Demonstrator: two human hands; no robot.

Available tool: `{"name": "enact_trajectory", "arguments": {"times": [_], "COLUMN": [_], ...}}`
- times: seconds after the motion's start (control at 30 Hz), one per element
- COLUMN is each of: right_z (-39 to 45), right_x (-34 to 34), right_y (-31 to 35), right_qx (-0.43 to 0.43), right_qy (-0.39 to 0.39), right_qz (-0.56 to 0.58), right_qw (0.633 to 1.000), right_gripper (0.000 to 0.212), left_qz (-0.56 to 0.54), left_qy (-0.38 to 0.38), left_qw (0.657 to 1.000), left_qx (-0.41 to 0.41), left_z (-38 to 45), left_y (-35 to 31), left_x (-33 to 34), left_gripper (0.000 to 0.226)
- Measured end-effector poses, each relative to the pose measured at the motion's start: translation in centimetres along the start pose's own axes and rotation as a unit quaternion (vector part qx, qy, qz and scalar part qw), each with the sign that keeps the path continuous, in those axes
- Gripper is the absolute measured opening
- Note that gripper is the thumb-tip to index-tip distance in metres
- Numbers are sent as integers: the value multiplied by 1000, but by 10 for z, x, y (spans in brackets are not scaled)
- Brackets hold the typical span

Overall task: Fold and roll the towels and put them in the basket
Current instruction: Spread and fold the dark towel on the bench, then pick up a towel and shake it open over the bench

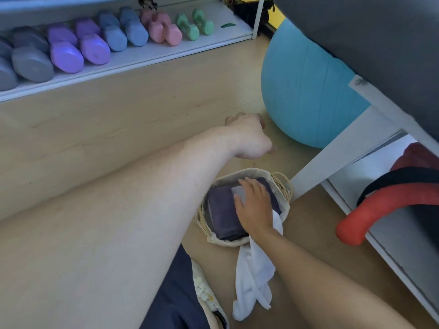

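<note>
Folded dark towels (224,210) already fill the basket (283,186) under the flat, ungripping right hand (255,206); a white towel (253,276) trails unrolled over its near rim, while the left hand (249,136) hangs relaxed, holding nothing.

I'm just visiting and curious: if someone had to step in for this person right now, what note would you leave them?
Right hand: fingers flat, pressing the folded dark purple towel into the small woven fabric-lined basket.
Left hand: in the air above the floor, holding nothing, fingers loosely curled.
Done: the purple towel is in the basket.
Left: the crumpled white towel hangs over the basket's near rim onto the floor, neither folded nor rolled.
</note>
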State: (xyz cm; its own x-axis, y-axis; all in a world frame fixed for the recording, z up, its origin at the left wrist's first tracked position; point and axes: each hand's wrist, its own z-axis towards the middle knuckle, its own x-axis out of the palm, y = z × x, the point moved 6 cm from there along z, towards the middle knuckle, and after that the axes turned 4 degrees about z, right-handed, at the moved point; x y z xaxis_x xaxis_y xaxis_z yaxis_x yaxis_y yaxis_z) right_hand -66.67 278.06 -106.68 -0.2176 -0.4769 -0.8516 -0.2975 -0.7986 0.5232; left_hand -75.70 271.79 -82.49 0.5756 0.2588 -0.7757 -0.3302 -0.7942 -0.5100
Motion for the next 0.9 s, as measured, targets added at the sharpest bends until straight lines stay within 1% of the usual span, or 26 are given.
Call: {"name": "enact_trajectory", "arguments": {"times": [0.03,0.07,0.1,0.13,0.17,0.2,0.23,0.27,0.3,0.37,0.4,0.47,0.53,0.6,0.63,0.7,0.77,0.83,0.87,0.9], "right_z": [-10,-21,-32,-43,-52,-59,-64,-69,-74,-81,-85,-92,-99,-96,-93,-85,-80,-86,-92,-98], "right_x": [-14,-23,-27,-27,-26,-26,-27,-28,-28,-31,-35,-48,-68,-88,-104,-144,-186,-229,-252,-277], "right_y": [-18,-36,-52,-66,-75,-81,-83,-84,-85,-84,-83,-78,-67,-49,-38,-12,19,53,68,81], "right_qx": [57,114,169,205,219,215,207,207,213,232,239,243,221,180,154,99,37,-5,-15,-30], "right_qy": [-61,-92,-91,-68,-32,2,23,40,58,94,94,66,47,59,65,79,121,197,229,240], "right_qz": [30,66,95,97,69,36,20,36,66,131,162,212,250,270,275,273,253,230,220,201], "right_qw": [996,987,977,972,973,976,978,977,973,959,953,944,941,944,947,954,959,953,948,949], "right_gripper": [48,46,47,47,43,35,22,11,9,12,12,12,13,14,16,26,36,38,34,30], "left_qz": [1,0,0,6,18,35,53,67,72,50,38,36,53,60,63,66,62,61,56,46], "left_qy": [8,20,35,52,71,89,108,124,137,147,146,137,136,156,168,187,209,246,266,287], "left_qw": [1000,1000,999,998,997,995,992,989,987,987,987,988,987,982,980,975,970,959,951,943], "left_qx": [4,11,18,25,29,32,34,37,41,46,49,59,72,83,91,101,112,130,145,162], "left_z": [-2,-4,-6,-8,-11,-14,-16,-19,-22,-28,-32,-36,-43,-47,-51,-61,-70,-81,-87,-93], "left_y": [-4,-8,-12,-15,-19,-22,-25,-29,-32,-39,-43,-48,-54,-56,-60,-66,-71,-75,-78,-80], "left_x": [1,2,5,8,12,17,22,26,30,32,31,28,30,36,39,41,42,42,42,42], "left_gripper": [68,67,65,63,60,57,54,51,50,52,53,52,48,46,47,54,62,68,65,55]}}
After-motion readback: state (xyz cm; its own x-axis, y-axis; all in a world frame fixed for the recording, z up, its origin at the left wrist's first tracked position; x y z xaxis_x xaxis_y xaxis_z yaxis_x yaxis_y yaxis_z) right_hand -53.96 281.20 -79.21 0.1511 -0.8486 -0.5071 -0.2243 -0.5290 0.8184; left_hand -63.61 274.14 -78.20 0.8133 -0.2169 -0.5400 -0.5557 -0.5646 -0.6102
